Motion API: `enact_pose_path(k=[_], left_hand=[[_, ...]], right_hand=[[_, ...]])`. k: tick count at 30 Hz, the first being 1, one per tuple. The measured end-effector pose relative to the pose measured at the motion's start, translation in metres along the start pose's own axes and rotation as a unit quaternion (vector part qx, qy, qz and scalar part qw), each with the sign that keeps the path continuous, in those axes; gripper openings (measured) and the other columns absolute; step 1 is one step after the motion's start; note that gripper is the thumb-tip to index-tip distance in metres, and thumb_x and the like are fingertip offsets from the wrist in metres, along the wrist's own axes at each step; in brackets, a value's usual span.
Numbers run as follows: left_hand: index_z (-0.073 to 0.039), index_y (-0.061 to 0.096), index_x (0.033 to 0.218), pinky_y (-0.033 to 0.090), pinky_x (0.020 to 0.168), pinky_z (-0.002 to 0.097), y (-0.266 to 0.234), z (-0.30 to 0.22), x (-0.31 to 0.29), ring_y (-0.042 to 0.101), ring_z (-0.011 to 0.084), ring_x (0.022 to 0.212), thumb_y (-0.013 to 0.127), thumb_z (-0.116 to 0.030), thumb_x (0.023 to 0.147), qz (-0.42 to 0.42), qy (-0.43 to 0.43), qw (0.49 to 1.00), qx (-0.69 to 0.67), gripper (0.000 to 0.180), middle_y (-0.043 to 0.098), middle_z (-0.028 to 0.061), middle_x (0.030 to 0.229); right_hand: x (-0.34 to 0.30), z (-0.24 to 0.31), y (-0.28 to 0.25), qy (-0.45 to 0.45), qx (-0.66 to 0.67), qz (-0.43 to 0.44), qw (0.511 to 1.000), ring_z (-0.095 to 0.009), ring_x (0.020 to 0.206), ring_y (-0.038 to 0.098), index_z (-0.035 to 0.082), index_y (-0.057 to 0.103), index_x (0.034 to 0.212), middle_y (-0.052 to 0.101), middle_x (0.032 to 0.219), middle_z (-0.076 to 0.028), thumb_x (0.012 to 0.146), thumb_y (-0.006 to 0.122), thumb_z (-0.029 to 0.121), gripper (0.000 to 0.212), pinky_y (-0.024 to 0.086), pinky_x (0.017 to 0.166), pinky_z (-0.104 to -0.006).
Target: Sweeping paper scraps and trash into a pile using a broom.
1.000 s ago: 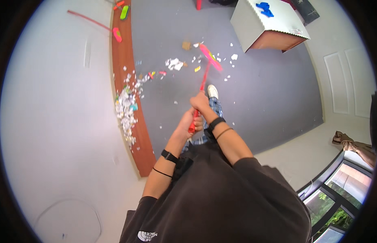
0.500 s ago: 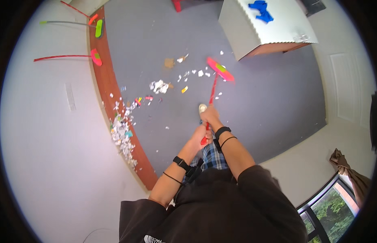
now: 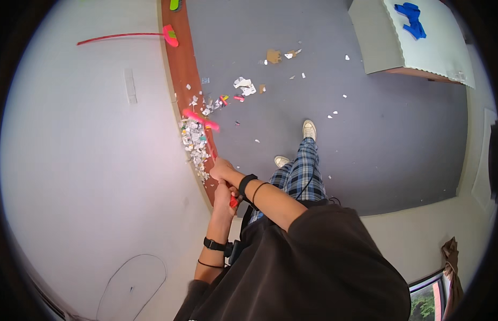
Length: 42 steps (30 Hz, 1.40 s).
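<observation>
Both my hands are closed around the red handle of a broom point(image 3: 201, 120). My right hand point(image 3: 222, 169) grips it higher up toward the bristle end, while my left hand point(image 3: 223, 197) holds it near the handle's tip. The broom's pink head is over the far end of a heap of paper scraps point(image 3: 196, 143), mostly white with a few coloured bits. This heap lies on a reddish-brown floor strip point(image 3: 180, 64) along the left wall. Just right of the head are more scraps point(image 3: 219, 102) and a larger crumpled white paper point(image 3: 245, 85).
A second pink broom point(image 3: 170, 36) with a red handle lies by the wall, beyond it a green brush head point(image 3: 175, 5). Brown cardboard pieces point(image 3: 273, 56) and small white bits dot the grey floor point(image 3: 388, 144). At far right stands a white-topped table point(image 3: 436, 48) bearing a blue cloth point(image 3: 412, 20).
The broom has swung from the middle of the floor left to the heap by the wall, both hands moving with it. My view has shifted, and white scraps near the table are fewer.
</observation>
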<state>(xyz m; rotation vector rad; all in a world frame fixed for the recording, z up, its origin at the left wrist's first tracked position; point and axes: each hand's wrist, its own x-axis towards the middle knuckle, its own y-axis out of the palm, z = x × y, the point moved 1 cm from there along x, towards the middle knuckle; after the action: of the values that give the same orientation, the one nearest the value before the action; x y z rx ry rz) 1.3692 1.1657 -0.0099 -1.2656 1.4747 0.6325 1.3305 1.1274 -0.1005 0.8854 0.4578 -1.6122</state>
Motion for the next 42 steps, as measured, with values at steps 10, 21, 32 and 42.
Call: enact_pose_path(k=[10, 21, 32, 42], left_hand=[[-0.014, 0.039, 0.078, 0.023, 0.030, 0.0215, 0.063, 0.000, 0.002, 0.026, 0.0060, 0.033, 0.025, -0.042, 0.094, 0.321, -0.089, 0.942, -0.028, 0.035, 0.028, -0.0068, 0.048], [-0.015, 0.039, 0.077, 0.023, 0.031, 0.0221, -0.002, -0.023, 0.126, 0.029, 0.0073, 0.033, 0.032, -0.038, 0.093, 0.408, -0.132, 0.897, -0.104, 0.030, 0.029, -0.0062, 0.044], [-0.012, 0.039, 0.076, 0.026, 0.033, 0.0233, -0.271, -0.089, 0.145, 0.032, 0.0085, 0.036, 0.030, -0.040, 0.093, 0.147, -0.078, 0.958, -0.235, 0.034, 0.034, -0.0029, 0.050], [-0.011, 0.042, 0.073, 0.032, 0.035, 0.0253, -0.267, -0.122, 0.140, 0.037, 0.0096, 0.040, 0.024, -0.041, 0.093, 0.192, 0.001, 0.963, -0.187, 0.040, 0.038, -0.0015, 0.053]], right_hand=[[-0.018, -0.017, -0.123, 0.041, -0.075, -0.271, 0.959, -0.040, 0.087, 0.058, -0.009, 0.014, 0.130, 0.057, 0.092, -0.030, 0.073, 0.054, 0.016, 0.074, 0.047, 0.077, -0.0413], [0.114, -0.062, -0.072, 0.066, -0.203, -0.321, 0.923, -0.040, 0.092, 0.056, -0.005, 0.046, 0.108, 0.057, 0.097, -0.027, 0.068, 0.060, 0.026, 0.052, 0.045, 0.079, -0.0423], [0.202, 0.038, 0.245, -0.026, -0.312, -0.084, 0.946, -0.038, 0.090, 0.057, -0.006, 0.048, 0.101, 0.059, 0.092, -0.025, 0.065, 0.055, 0.018, 0.044, 0.046, 0.077, -0.0407], [0.189, 0.099, 0.236, -0.086, -0.287, -0.156, 0.941, -0.036, 0.078, 0.062, 0.003, 0.054, 0.105, 0.061, 0.081, -0.024, 0.065, 0.055, 0.016, 0.042, 0.049, 0.068, -0.0394]])
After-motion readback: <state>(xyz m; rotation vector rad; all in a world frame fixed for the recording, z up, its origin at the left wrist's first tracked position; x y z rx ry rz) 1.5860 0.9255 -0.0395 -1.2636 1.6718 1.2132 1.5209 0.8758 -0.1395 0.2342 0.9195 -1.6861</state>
